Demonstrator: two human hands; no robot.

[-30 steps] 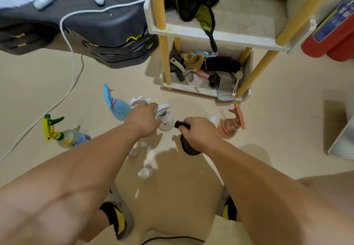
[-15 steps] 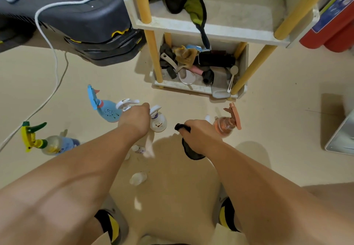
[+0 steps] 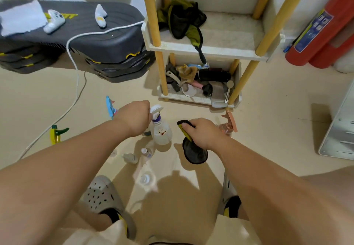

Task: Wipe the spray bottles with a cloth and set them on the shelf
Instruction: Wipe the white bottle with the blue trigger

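Note:
My left hand (image 3: 134,118) grips the neck of a white spray bottle (image 3: 161,132), just under its white trigger head. My right hand (image 3: 203,131) holds a black cloth with a yellow edge (image 3: 195,153), which hangs down a little to the right of that bottle. A pink spray bottle (image 3: 229,125) stands on the floor behind my right hand. A blue spray bottle (image 3: 110,107) shows partly behind my left hand. A yellow-green one (image 3: 55,133) lies further left. The white shelf with yellow posts (image 3: 210,52) stands ahead.
A dark green cloth (image 3: 183,22) lies on the shelf's middle tier, and clutter fills the bottom tier (image 3: 197,84). Small bottles (image 3: 132,157) lie on the floor near my feet. Stacked grey platforms (image 3: 95,40) with a white cable (image 3: 76,72) stand at the left, red extinguishers (image 3: 321,30) at the right.
My left hand has closed round the white bottle's neck, and the bottle now sits nearer to me. My right hand with the cloth has hardly moved. The view has tilted up.

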